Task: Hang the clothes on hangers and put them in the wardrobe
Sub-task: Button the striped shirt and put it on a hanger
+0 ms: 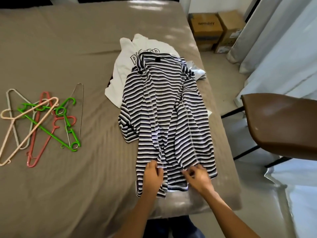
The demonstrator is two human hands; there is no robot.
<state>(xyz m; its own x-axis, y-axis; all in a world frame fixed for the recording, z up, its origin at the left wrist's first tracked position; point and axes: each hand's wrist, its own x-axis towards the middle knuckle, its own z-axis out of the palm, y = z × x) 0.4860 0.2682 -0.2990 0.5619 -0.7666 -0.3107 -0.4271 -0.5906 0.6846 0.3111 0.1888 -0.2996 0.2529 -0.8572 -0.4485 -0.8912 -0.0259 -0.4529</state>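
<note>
Cardigan point(164, 109) lies flat — front edges pinched by left hand point(152, 173), right hand point(197, 176).

Soft daylight enters through the curtains point(283, 40) at 2 o'clock, leaving pale glare patches on the bed point(77, 54) at 12 and 6 o'clock and a washed-out floor point(300, 194) at 4 o'clock. Shadows are faint. The striped cardigan point(164, 103) reads sharp; the right hand point(197, 176) is slightly motion-blurred. Wide-angle bending curves the chair point(283, 126) at 3 o'clock.
</note>
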